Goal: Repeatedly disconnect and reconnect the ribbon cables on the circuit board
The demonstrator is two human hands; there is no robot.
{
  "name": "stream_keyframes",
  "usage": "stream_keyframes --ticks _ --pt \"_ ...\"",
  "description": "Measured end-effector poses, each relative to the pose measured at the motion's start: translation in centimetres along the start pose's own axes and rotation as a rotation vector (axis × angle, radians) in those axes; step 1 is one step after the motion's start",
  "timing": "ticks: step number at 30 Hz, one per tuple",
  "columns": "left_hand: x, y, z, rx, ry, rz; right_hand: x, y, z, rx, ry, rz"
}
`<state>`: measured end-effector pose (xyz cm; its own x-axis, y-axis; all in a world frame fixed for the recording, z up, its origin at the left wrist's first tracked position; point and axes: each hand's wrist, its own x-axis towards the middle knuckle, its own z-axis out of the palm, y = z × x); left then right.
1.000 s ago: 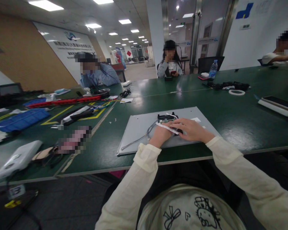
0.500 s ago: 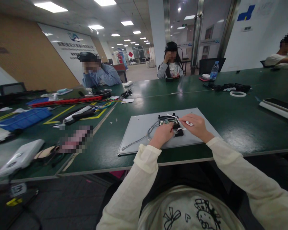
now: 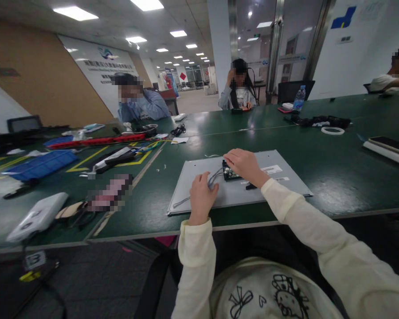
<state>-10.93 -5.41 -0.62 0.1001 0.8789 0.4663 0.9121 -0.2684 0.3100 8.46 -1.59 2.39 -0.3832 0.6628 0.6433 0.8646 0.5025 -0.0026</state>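
- A grey panel [image 3: 231, 195] is laid flat on the green tabletop [image 3: 339, 186], close to its near edge; a circuit board [image 3: 229, 173] in a black frame is seen near the panel's middle, toward the far edge, partly hidden by fingers
- The right hand [image 3: 244, 165] is placed over the board; its fingertips are bent out of sight, so whether anything is gripped cannot be told
- The left hand [image 3: 202, 197] is held open over the panel's left half, thumb parted from the forefinger; a grey cable [image 3: 214, 176] is partly covered by it, with one end laid toward the panel's near left corner
- A white strip [image 3: 213, 156] is seen at the panel's far edge; white labels [image 3: 272, 169] are shown right of the board
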Motion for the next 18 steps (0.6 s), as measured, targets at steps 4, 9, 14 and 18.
stream_keyframes --ticks 4,9,14,18 --pt "-0.7 -0.2 0.5 0.055 -0.065 -0.021 -0.4 -1.3 1.4 -0.048 -0.129 -0.075" --pt "-0.5 -0.2 0.8 0.114 -0.113 -0.039 -0.7 -2.2 1.3 -0.088 -0.17 -0.103" --pt "-0.3 -0.7 1.0 0.072 -0.114 -0.045 -0.8 -2.7 0.9 -0.087 -0.208 -0.106" --pt "-0.1 -1.1 1.3 0.001 -0.1 -0.071 -1.2 -3.2 1.4 -0.063 -0.281 -0.168"
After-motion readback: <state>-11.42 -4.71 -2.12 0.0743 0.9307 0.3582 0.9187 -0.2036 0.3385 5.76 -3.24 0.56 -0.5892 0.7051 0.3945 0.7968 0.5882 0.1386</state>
